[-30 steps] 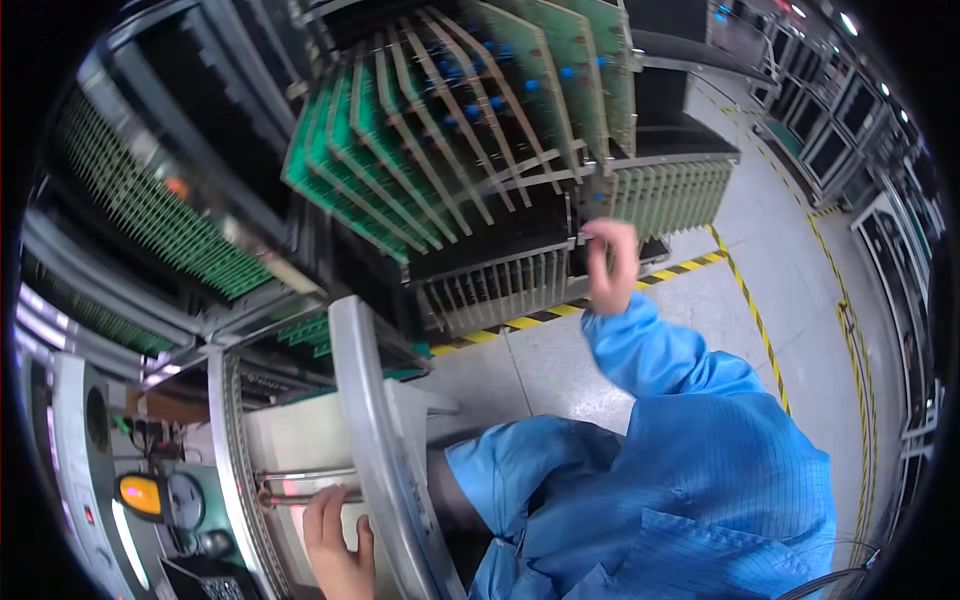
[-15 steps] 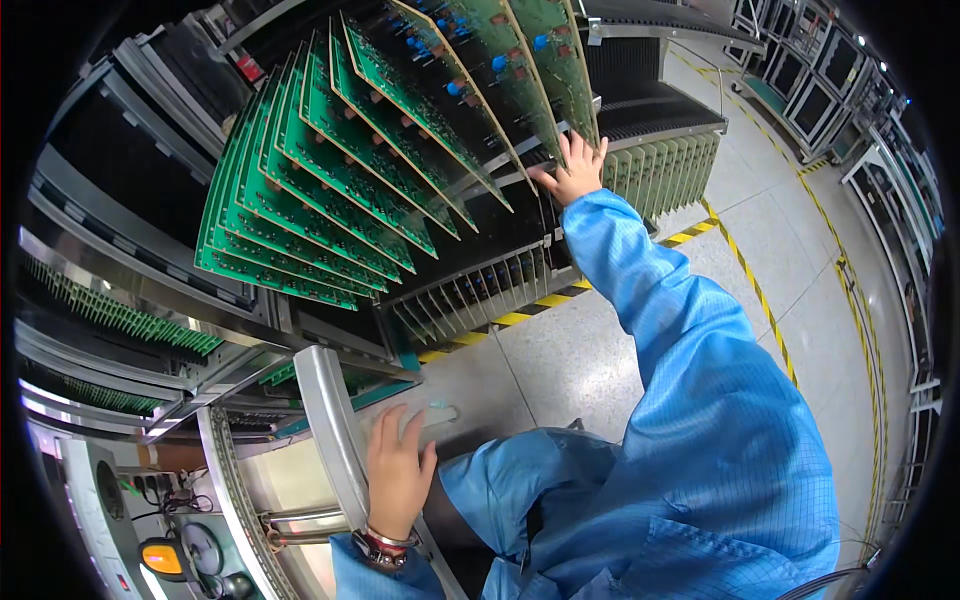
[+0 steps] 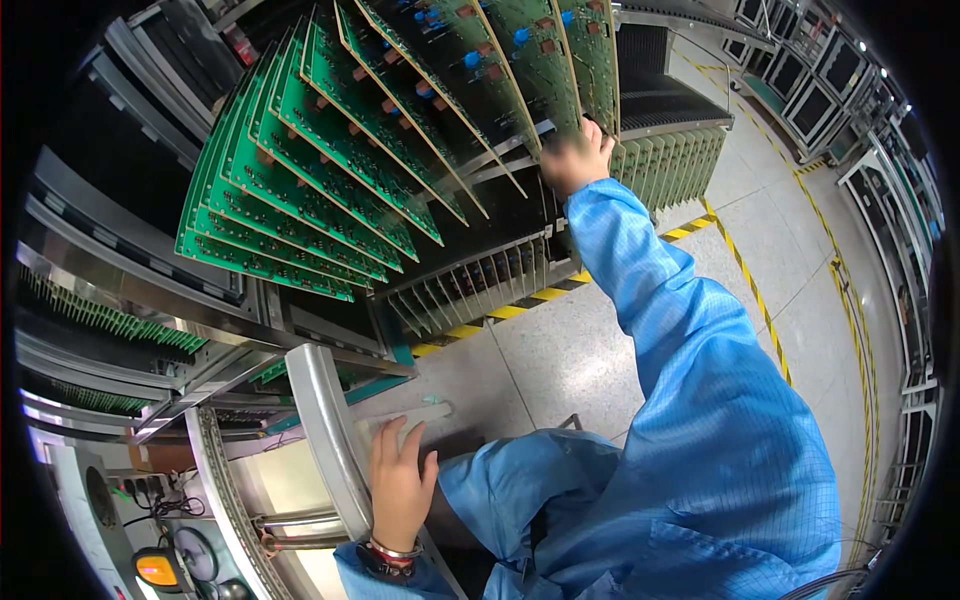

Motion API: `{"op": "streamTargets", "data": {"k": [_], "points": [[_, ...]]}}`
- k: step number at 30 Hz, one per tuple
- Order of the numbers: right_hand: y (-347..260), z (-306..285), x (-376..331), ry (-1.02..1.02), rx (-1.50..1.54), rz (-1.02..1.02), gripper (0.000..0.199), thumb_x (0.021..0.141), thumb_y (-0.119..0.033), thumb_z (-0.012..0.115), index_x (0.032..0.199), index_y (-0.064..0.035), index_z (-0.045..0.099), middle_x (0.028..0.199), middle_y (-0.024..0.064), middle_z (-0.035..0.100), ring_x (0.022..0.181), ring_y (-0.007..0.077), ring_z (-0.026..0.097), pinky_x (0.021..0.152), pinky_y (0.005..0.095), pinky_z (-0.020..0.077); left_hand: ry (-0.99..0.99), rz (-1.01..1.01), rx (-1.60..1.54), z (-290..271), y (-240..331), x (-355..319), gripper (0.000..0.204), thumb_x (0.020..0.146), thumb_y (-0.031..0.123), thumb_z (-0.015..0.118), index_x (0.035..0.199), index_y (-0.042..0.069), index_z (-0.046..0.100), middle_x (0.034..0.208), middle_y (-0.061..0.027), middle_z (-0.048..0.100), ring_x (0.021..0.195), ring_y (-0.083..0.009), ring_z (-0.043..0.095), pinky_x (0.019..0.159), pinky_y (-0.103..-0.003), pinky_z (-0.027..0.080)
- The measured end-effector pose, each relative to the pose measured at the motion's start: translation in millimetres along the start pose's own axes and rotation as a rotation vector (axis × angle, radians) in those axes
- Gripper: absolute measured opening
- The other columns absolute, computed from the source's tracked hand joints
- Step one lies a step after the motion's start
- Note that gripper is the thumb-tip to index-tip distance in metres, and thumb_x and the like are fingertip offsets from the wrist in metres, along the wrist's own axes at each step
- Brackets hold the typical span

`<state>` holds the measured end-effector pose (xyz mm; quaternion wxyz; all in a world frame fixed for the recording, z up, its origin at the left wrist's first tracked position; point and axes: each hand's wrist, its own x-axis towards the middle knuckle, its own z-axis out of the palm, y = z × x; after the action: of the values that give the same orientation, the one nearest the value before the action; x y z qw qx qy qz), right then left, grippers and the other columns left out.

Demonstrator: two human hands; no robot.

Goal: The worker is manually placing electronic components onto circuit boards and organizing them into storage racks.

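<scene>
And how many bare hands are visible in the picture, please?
2: the left hand beside a metal rail, and the right hand, partly blurred, at the lower edges of green circuit boards. No other hand shows.

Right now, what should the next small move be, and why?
Probably settle the right hand on a single circuit board before shifting anything: it is at the lower edges of the boards toward the row's right end, neighbouring boards stand close on both sides, and blur over its thumb side hides whether it grips. The left hand, open beside the metal rail, seems free to help.
</scene>
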<state>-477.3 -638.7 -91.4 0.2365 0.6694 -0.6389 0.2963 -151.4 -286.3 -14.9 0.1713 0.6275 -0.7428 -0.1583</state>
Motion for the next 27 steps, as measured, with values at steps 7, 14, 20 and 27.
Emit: {"op": "streamTargets", "data": {"k": [7,14,20,27], "points": [[-0.8,2.1,0.3,-0.018,-0.032,0.021,0.064,0.073,-0.041,0.063,0.122,-0.0043,0.044,0.126,0.0151,0.035,0.118,0.0325,0.031,0.093,0.0617,0.0234,0.004,0.013,0.012,2.2,-4.0,-5.5,0.034,0.073,0.007,0.062,0.106,0.002,0.056,0.116,-0.0162,0.047,0.108,-0.0357,0.044,0.092,-0.04,0.037],[-5.2,3.6,8.1,-0.025,-0.057,0.023,0.063,0.071,-0.049,0.062,0.116,-0.0053,0.052,0.121,0.0146,0.038,0.117,0.0308,0.033,0.098,0.0644,0.018,-0.003,0.012,0.022,4.7,-6.0,-8.5,0.031,0.074,0.01,0.062,0.103,0.001,0.057,0.116,-0.0177,0.046,0.11,-0.0368,0.042,0.093,-0.042,0.036],[-4.2,11.5,15.6,-0.038,-0.093,0.047,0.063,0.072,-0.052,0.06,0.116,-0.007,0.052,0.119,0.0143,0.04,0.116,0.03,0.036,0.098,0.0655,0.0181,0.014,0.018,0.032,7.0,-7.9,-12.2,0.031,0.074,0.01,0.062,0.103,0.0,0.057,0.115,-0.0178,0.046,0.109,-0.037,0.042,0.093,-0.042,0.036],[1.8,19.8,21.1,-0.01,-0.087,0.02,0.06,0.074,-0.058,0.056,0.102,-0.0045,0.061,0.123,0.0165,0.04,0.119,0.0304,0.034,0.099,0.0653,0.015,0.018,0.015,0.084,10.7,-10.1,-13.3,0.03,0.073,0.007,0.062,0.102,0.001,0.057,0.116,-0.016,0.047,0.108,-0.0353,0.044,0.092,-0.04,0.038]]}}
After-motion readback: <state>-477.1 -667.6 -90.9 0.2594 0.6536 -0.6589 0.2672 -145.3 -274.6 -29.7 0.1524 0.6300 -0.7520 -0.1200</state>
